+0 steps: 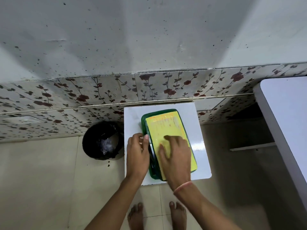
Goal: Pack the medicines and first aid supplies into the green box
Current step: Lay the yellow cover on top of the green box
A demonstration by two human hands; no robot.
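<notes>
Green box (162,112) sits on the small white table (132,117), its long axis running from near to far, and a yellow sheet or lid (166,128) covers nearly all of its opening. Your right hand (176,155) lies flat on the near part of that yellow surface, fingers spread and pressing down, closed around nothing. Your left hand (137,155) is at the box's left rim, thumb and fingers pinching something pale and small there; you cannot tell from this view what it is. A dark gap shows along the left side between the yellow surface and the rim, so the cover is probably not seated. Press harder on the right side and the yellow piece may tilt or buckle, or trap your left fingers. The box lies toward the table's near edge, so a push toward you could slide it off. Left of the table, the black bin (103,140) stands open on the floor, ready to swallow anything that slips from your pinch.
</notes>
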